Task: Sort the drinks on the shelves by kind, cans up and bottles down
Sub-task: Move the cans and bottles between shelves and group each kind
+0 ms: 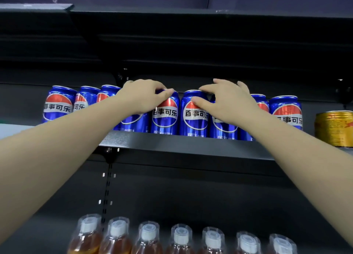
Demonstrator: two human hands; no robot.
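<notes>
Several blue cola cans stand in a row on the upper shelf [191, 145]. My left hand [141, 96] curls over the top of one blue can [165, 118] near the middle, thumb on its front rim. My right hand [227, 101] grips the neighbouring blue can [195, 120], thumb on its face and fingers over its top. More blue cans run left [57, 105] and right [286, 112]. Along the bottom of the view, several amber drink bottles [149, 238] with white caps stand in a row on the lower shelf.
A gold can [334, 127] stands at the right end of the upper shelf. A dark shelf board [191, 19] overhangs above the cans. The black back panel with slotted uprights [107, 187] lies between the two shelves.
</notes>
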